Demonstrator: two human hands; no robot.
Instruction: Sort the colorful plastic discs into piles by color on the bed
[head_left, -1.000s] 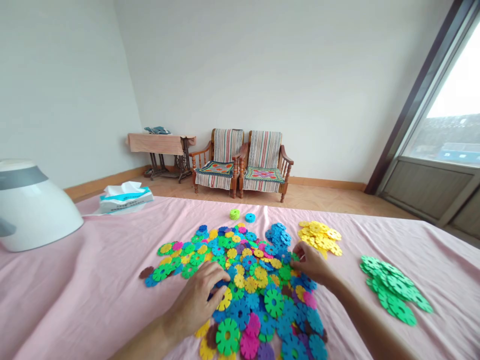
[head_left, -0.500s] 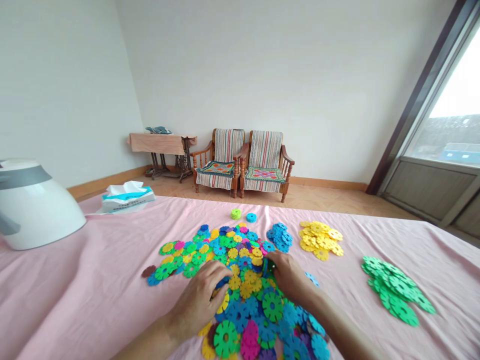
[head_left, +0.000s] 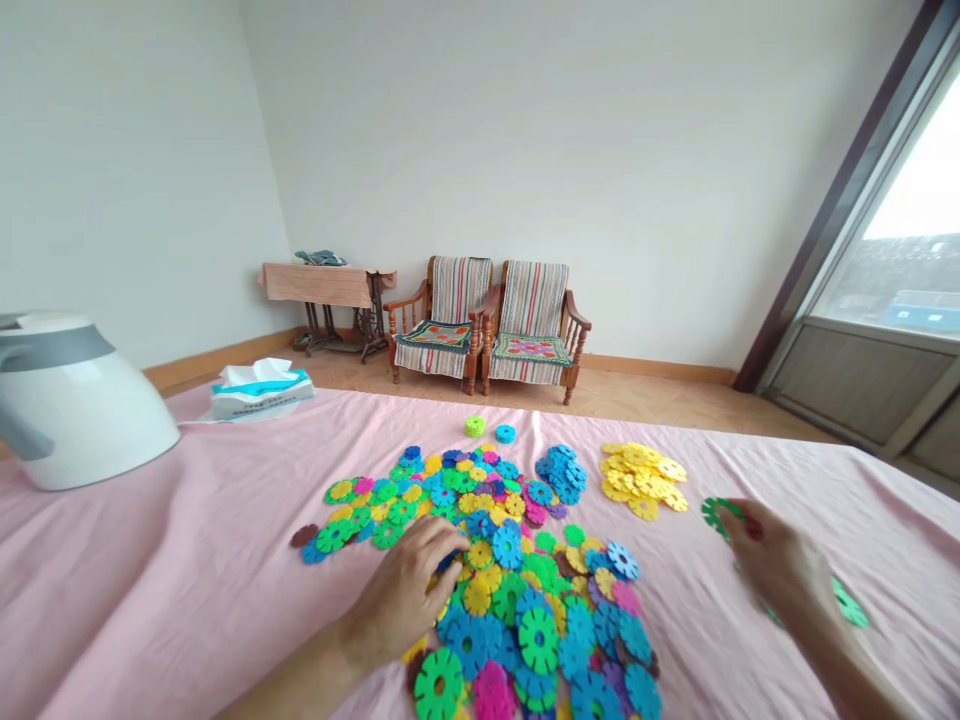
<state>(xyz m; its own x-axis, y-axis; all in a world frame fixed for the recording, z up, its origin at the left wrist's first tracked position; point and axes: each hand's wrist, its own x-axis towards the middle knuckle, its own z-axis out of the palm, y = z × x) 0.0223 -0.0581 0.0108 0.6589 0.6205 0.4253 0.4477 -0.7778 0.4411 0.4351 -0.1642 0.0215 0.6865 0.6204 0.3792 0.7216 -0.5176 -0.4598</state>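
My right hand [head_left: 776,560] is over the green disc pile [head_left: 850,603] at the right, its fingers closed on a green notched disc [head_left: 718,514]. Most of that pile is hidden under the hand. My left hand [head_left: 409,580] rests at the left edge of the mixed heap of coloured discs [head_left: 506,547], fingers curled; a dark blue piece shows partly between thumb and fingers. A blue disc pile [head_left: 561,474] lies right of the heap's far part, and a yellow disc pile [head_left: 643,480] lies farther right.
On the pink cloth [head_left: 247,520], a lime green stack [head_left: 475,427] and a small blue stack [head_left: 505,434] stand behind the heap. A tissue box [head_left: 262,390] and a white kettle [head_left: 94,410] are at the left. Two chairs [head_left: 531,330] stand beyond the table.
My right hand has moved from the middle of the heap rightward to the green pile, carrying a green disc. My left hand has stayed nearly in place. The view has shifted slightly.
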